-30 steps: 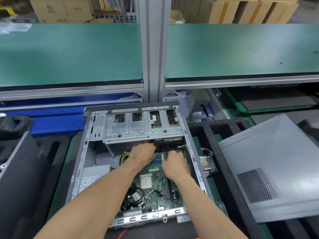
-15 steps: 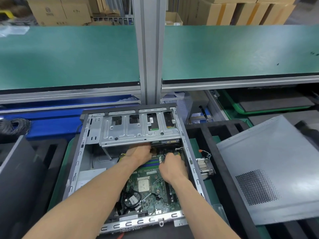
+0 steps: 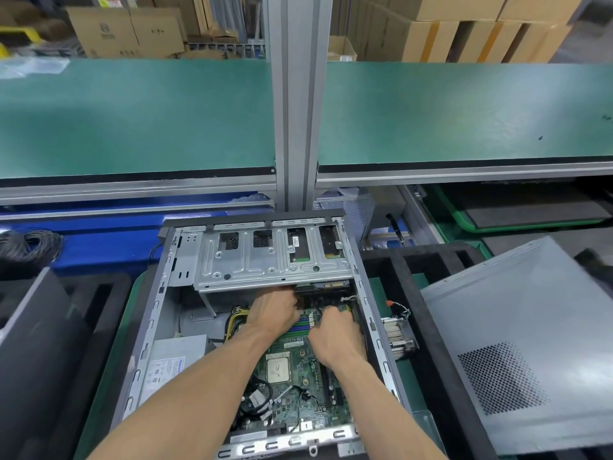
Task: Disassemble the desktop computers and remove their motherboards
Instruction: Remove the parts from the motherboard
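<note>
An open desktop case (image 3: 156, 330) lies flat in front of me, with its green motherboard (image 3: 298, 396) bare inside and the CPU (image 3: 278, 370) exposed. A metal drive cage (image 3: 265, 263) covers the far end of the case. My left hand (image 3: 275, 315) reaches to the cage's near edge, fingers curled down onto the far part of the board. Just to the right of it, my right hand (image 3: 338, 333) has its fingers bent down by the blue memory slots (image 3: 303, 323) and a white connector. Both sets of fingertips are hidden, so what they hold is unclear.
A power supply (image 3: 172, 360) fills the case's left side. A loose heatsink (image 3: 398, 333) lies just right of the case and a grey side panel (image 3: 517, 343) further right. Black foam trays flank the case. An aluminium post (image 3: 295, 127) and green shelf (image 3: 132, 121) stand behind; a cable coil (image 3: 30, 244) lies far left.
Both hands stay at the far end of the motherboard under the cage edge, shifting only slightly. The view has moved a little.
</note>
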A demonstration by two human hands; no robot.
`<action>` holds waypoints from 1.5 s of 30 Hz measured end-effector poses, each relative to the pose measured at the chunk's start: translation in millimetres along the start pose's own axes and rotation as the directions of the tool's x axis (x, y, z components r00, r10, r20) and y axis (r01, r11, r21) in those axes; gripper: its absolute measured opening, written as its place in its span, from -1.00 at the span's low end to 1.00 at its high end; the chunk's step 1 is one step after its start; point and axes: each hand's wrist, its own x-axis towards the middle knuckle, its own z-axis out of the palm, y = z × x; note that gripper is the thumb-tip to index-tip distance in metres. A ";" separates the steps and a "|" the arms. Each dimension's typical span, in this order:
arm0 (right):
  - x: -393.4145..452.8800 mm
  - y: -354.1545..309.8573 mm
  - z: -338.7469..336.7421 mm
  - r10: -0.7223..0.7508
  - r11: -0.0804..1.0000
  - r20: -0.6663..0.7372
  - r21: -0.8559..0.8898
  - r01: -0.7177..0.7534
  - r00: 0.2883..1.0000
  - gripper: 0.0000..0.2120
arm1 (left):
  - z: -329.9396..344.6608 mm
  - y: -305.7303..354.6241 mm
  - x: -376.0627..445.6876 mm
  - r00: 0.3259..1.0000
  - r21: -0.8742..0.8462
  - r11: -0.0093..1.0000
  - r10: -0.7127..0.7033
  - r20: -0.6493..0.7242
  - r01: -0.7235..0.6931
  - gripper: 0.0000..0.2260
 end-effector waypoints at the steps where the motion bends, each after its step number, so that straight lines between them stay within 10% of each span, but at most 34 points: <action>1: -0.1 0.2 -0.2 -0.002 1.000 -0.001 0.001 0.002 1.000 -0.91 | -1.0 0.8 1.0 1.000 0.038 0.999 0.019 0.018 -0.020 -0.71; 45: 0.9 0.3 0.0 0.018 1.000 0.023 0.001 -0.018 1.000 -0.93 | 0.4 -1.6 -3.0 0.994 -0.115 0.988 -0.105 -0.028 0.101 -0.76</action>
